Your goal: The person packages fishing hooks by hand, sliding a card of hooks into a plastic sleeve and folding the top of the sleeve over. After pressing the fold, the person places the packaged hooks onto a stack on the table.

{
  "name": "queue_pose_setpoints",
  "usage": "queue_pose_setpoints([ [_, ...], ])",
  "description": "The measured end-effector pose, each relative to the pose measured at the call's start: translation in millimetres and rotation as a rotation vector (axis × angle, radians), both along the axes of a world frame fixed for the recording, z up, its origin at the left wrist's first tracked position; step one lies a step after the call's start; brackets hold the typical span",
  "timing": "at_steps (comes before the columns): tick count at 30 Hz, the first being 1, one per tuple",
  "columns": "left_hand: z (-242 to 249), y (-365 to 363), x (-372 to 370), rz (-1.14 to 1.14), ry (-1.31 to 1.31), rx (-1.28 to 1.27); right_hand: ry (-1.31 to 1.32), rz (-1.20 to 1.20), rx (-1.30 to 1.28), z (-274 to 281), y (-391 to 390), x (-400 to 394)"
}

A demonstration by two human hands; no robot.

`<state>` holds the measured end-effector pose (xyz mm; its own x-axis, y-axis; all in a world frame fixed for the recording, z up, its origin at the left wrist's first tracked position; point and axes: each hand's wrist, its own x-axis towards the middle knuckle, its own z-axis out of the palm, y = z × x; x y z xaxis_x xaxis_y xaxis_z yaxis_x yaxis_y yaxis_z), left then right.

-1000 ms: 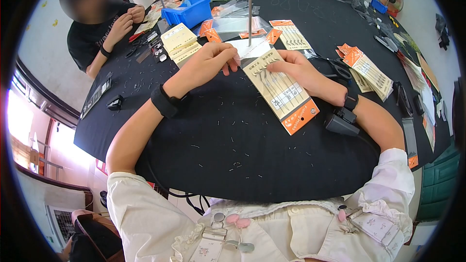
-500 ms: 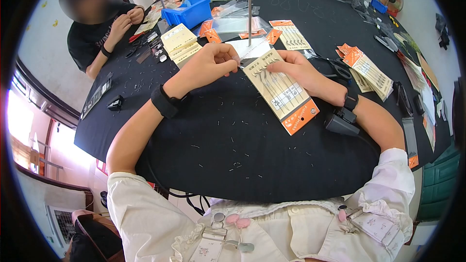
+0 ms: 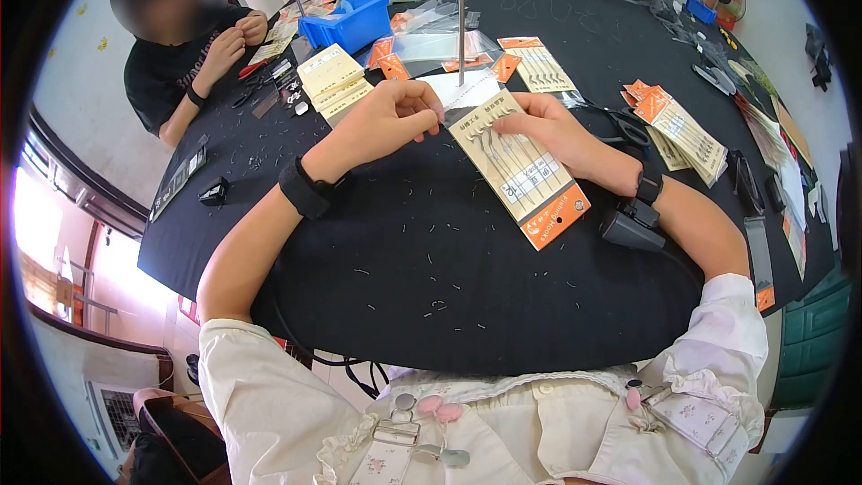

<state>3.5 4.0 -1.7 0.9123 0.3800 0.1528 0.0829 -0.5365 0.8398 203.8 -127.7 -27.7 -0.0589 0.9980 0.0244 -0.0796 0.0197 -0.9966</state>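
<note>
Now the left hand (image 3: pixel 393 119) is drawn in: its fingers, spread 1 s ago, are curled, thumb and index together just beside the left corner of the hook card (image 3: pixel 519 178). The card sits where it does in the earlier views, so the fine handling seems to fall to the left fingers while the right hand (image 3: pixel 564 136) steadies. The right grip is closed on the card, thumb on its face by the hooks, the other fingers largely hidden behind. The left fingertips look nearly shut; I cannot tell whether they pinch anything thin. From the right thumb the card slants toward the person, orange end nearest. Beyond the fingertips lie a white sheet (image 3: pixel 473 83) and 1 far card (image 3: pixel 540 67); black scissors (image 3: pixel 631 131) rest right of the right fingers.
</note>
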Motion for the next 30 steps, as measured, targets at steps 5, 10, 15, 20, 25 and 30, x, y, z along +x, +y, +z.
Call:
queue_pose_setpoints([
  [5, 6.3, -3.2, -0.5, 0.024, 0.015, -0.001, -0.005, 0.003, 0.016, 0.7, -0.6, -0.8],
  [10, 6.6, -4.6, -0.7, 0.07, 0.04, 0.036, -0.049, 0.04, 0.024, 0.2, -1.6, -0.8],
  [15, 9.9, -8.5, -0.4, -0.043, -0.086, -0.073, -0.211, 0.156, 0.053, 2.4, -3.1, 1.1],
  [20, 8.4, -10.1, -0.9, -0.098, -0.04, -0.135, -0.322, 0.266, 0.129, 2.2, -4.1, 4.5],
  [25, 8.5, -8.3, -2.5, -0.123, -0.023, -0.116, -0.225, 0.203, 0.071, -1.5, -1.2, 3.5],
  [30, 10.6, -10.8, -4.1, -0.206, 0.025, -0.081, -0.108, 0.132, 0.123, -0.9, 0.1, -1.4],
])
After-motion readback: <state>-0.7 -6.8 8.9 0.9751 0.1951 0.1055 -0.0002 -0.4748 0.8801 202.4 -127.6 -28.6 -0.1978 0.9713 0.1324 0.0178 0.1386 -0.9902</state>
